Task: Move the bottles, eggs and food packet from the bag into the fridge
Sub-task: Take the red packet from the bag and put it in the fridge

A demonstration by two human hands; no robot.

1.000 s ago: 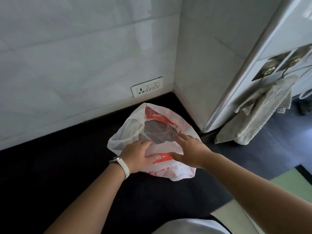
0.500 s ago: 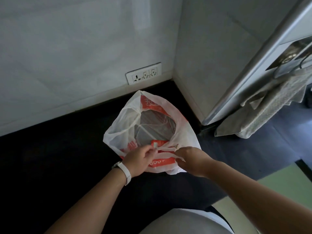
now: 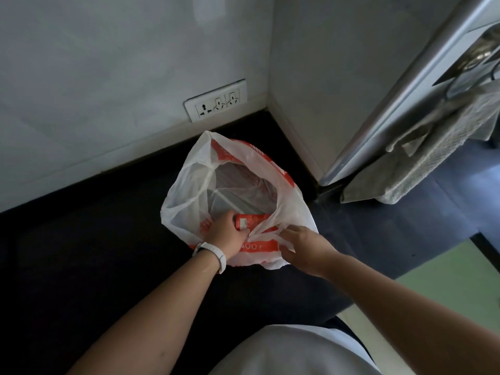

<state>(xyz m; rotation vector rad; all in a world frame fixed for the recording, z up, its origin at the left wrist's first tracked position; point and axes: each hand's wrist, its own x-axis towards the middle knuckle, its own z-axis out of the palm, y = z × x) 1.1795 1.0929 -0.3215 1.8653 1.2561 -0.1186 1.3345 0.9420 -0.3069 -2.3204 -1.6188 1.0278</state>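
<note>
A white plastic bag (image 3: 189, 196) with orange print sits on the dark counter (image 3: 94, 239), its mouth spread wide. Inside lie a clear plastic container (image 3: 238, 190) and, at the near rim, an orange packet with a white label (image 3: 250, 221). My left hand (image 3: 226, 234), with a white watch at the wrist, grips the bag's near rim right beside that packet. My right hand (image 3: 300, 246) pinches the bag's handle at the near right. No bottles or eggs can be made out.
A white socket plate (image 3: 216, 100) is on the wall behind the bag. Walls close the corner at the back and right. A silver-edged white door (image 3: 405, 98) stands at the right with a grey towel (image 3: 422, 161) hanging from its handle.
Both hands slid from the top of the bag to its near rim and pulled the mouth open, so the container and orange packet inside now show.
</note>
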